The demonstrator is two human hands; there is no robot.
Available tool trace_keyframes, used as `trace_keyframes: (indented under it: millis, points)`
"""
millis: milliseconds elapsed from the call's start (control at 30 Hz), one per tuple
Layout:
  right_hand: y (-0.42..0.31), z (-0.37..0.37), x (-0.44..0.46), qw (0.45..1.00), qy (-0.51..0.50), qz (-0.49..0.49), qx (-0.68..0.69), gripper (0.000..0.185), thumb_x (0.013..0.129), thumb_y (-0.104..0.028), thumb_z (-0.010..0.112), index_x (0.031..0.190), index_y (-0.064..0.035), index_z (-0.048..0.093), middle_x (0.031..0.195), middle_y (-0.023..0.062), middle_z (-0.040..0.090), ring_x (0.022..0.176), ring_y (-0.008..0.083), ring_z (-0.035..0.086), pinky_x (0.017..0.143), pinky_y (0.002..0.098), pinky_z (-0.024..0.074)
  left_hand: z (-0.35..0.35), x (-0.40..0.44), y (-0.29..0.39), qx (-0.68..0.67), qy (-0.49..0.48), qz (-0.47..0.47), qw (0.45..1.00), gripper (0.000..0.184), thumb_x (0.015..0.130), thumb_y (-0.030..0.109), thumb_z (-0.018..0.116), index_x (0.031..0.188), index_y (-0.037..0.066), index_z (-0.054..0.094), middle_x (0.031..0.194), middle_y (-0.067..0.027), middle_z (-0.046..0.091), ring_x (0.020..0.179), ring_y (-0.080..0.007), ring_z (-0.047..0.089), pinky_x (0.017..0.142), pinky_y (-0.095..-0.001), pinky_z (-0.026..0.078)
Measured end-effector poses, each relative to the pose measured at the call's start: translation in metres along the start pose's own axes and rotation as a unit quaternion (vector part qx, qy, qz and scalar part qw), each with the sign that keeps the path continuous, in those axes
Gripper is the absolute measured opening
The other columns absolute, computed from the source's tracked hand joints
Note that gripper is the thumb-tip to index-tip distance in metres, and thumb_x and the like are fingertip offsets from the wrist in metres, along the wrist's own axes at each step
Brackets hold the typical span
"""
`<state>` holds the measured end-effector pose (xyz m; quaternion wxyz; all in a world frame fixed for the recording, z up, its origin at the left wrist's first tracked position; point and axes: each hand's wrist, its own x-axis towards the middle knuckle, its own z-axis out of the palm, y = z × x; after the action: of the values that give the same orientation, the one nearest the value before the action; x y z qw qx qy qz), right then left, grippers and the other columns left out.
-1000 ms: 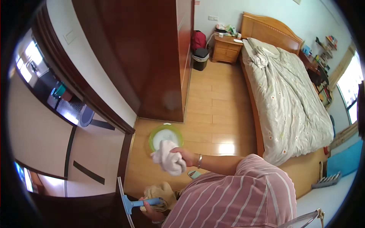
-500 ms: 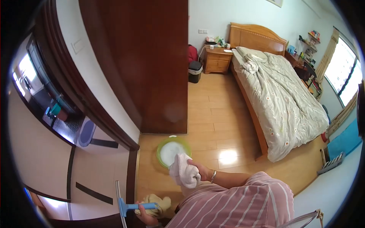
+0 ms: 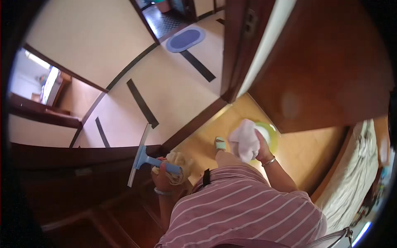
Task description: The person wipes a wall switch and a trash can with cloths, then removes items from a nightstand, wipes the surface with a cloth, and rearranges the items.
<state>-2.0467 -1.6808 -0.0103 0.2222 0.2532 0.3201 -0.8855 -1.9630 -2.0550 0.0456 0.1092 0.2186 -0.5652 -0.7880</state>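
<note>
On my feed, the basin (image 3: 273, 135) lies partly behind the white cloth (image 3: 244, 141), nearer the right hand (image 3: 263, 149), which is clamped on that cloth. Well leftward, the left hand (image 3: 160, 177) grips the squeegee (image 3: 143, 158), handle pointing rightward, beige cloth (image 3: 182, 162) bunched beside it.

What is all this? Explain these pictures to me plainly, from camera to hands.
There is no robot, only a person's two bare hands. The view comes from a camera worn on their head, looking forward and down past a striped shirt. The left hand grips a blue squeegee, with a tan cloth bunched at its handle. The right hand holds a white cloth. Beyond that cloth, a green basin, partly hidden, stands on the wooden floor; near it is a light green slipper.
</note>
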Motion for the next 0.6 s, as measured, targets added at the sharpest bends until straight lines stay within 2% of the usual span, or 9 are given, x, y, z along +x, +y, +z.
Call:
trace_keyframes:
  millis: [33, 67, 133, 267, 333, 433, 533, 600]
  points:
    - [-0.009, 0.025, 0.024, 0.997, 0.003, 0.031, -0.066, 0.047, 0.093, -0.039, 0.044, 0.125, -0.0051, 0.045, 0.114, 0.0104, 0.058, 0.102, 0.0203, 0.057, 0.090, 0.0350, 0.0454, 0.001, 0.011, -0.005, -0.008, 0.025, 0.006, 1.000, 0.026, 0.085, 0.014, 0.058, 0.107, 0.002, 0.051, 0.100, -0.0067, 0.056, 0.091, -0.0153, 0.053, 0.083, -0.0311, 0.044]
    - [-0.022, 0.050, 0.050, 0.986, -0.082, 0.015, -0.141, 0.042, 0.093, -0.035, 0.046, 0.120, -0.0034, 0.047, 0.109, 0.0083, 0.059, 0.095, 0.0171, 0.059, 0.085, 0.0315, 0.0472, 0.008, 0.021, 0.000, 0.022, 0.049, 0.027, 0.998, 0.026, 0.085, 0.015, 0.058, 0.107, 0.002, 0.051, 0.100, -0.0067, 0.056, 0.091, -0.0153, 0.053, 0.083, -0.0308, 0.043]
    - [-0.027, 0.092, 0.110, 0.971, -0.128, 0.044, -0.199, 0.040, 0.092, -0.033, 0.048, 0.118, -0.0027, 0.048, 0.105, 0.0071, 0.059, 0.092, 0.0150, 0.059, 0.081, 0.0296, 0.0477, 0.020, 0.052, 0.005, 0.073, 0.089, 0.069, 0.991, 0.026, 0.085, 0.015, 0.059, 0.106, 0.001, 0.052, 0.100, -0.0066, 0.056, 0.091, -0.0152, 0.053, 0.084, -0.0301, 0.043]
    - [-0.014, 0.160, 0.199, 0.929, -0.234, 0.040, -0.285, 0.039, 0.091, -0.032, 0.053, 0.116, -0.0023, 0.049, 0.100, 0.0055, 0.059, 0.088, 0.0123, 0.057, 0.076, 0.0280, 0.0479, 0.005, 0.096, 0.001, 0.052, 0.118, 0.093, 0.987, 0.029, 0.086, 0.018, 0.058, 0.108, 0.002, 0.049, 0.101, -0.0073, 0.055, 0.092, -0.0157, 0.053, 0.084, -0.0300, 0.042]
    - [0.008, 0.188, 0.243, 0.931, -0.224, 0.088, -0.273, 0.040, 0.091, -0.034, 0.053, 0.114, -0.0018, 0.050, 0.100, 0.0053, 0.059, 0.087, 0.0111, 0.056, 0.074, 0.0278, 0.0475, 0.000, 0.123, -0.003, -0.005, 0.118, 0.104, 0.988, 0.032, 0.087, 0.019, 0.058, 0.111, 0.001, 0.046, 0.101, -0.0077, 0.055, 0.092, -0.0160, 0.053, 0.084, -0.0303, 0.043]
    - [0.021, 0.223, 0.278, 0.937, -0.221, 0.137, -0.233, 0.037, 0.091, -0.031, 0.052, 0.115, -0.0031, 0.052, 0.105, 0.0063, 0.059, 0.094, 0.0125, 0.058, 0.081, 0.0275, 0.0486, -0.017, 0.162, -0.012, -0.102, 0.181, 0.084, 0.975, 0.035, 0.088, 0.021, 0.056, 0.114, 0.002, 0.043, 0.099, -0.0077, 0.054, 0.091, -0.0162, 0.053, 0.083, -0.0310, 0.043]
    - [0.016, 0.258, 0.323, 0.960, -0.156, 0.214, -0.090, 0.040, 0.091, -0.035, 0.051, 0.116, -0.0033, 0.052, 0.108, 0.0078, 0.059, 0.095, 0.0148, 0.058, 0.086, 0.0300, 0.0471, -0.025, 0.229, 0.003, -0.112, 0.181, 0.074, 0.974, 0.035, 0.089, 0.021, 0.055, 0.115, 0.002, 0.042, 0.097, -0.0076, 0.054, 0.090, -0.0162, 0.053, 0.083, -0.0312, 0.043]
    - [-0.001, 0.264, 0.363, 0.952, -0.145, 0.264, -0.048, 0.043, 0.091, -0.038, 0.050, 0.117, -0.0029, 0.051, 0.107, 0.0091, 0.059, 0.094, 0.0183, 0.059, 0.088, 0.0322, 0.0458, -0.023, 0.273, 0.018, -0.089, 0.142, 0.062, 0.984, 0.035, 0.089, 0.022, 0.055, 0.115, 0.002, 0.042, 0.096, -0.0079, 0.053, 0.090, -0.0169, 0.053, 0.084, -0.0316, 0.043]
